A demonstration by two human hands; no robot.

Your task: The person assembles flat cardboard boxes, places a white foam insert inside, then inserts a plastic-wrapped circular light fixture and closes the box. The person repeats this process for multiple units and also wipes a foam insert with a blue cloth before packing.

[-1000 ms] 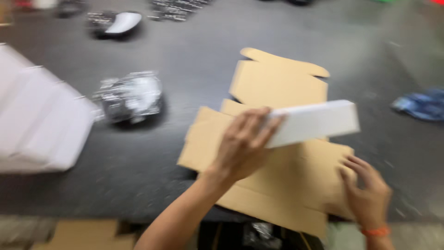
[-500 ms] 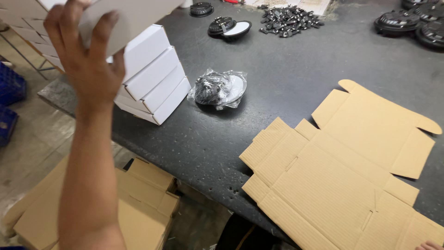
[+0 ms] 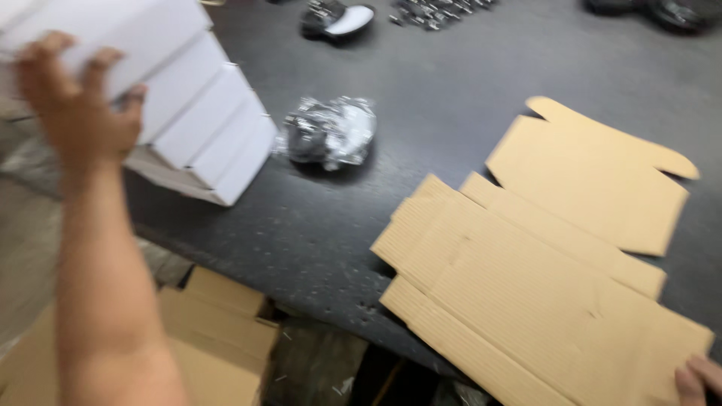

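Observation:
My left hand (image 3: pixel 75 105) is at the upper left, fingers wrapped over the edge of a long white box (image 3: pixel 143 30). That box rests on top of a leaning stack of similar white boxes (image 3: pixel 210 143) at the left end of the dark table (image 3: pixel 421 83). A flat, unfolded brown cardboard box blank (image 3: pixel 541 278) lies at the right, near the table's front edge. Only the fingers of my right hand (image 3: pixel 699 380) show at the bottom right corner, touching the blank's near corner. The view is blurred.
A shiny plastic-wrapped dark part (image 3: pixel 331 131) lies between the stack and the blank. At the far edge are a black round item (image 3: pixel 338 19) and several small metal parts (image 3: pixel 436 9). Flat cardboard sheets (image 3: pixel 218 331) lie on the floor below the table.
My left hand carried the white box from above the cardboard blank over to the left and set it down on the stack. The view swung left, and my right hand stayed at the blank.

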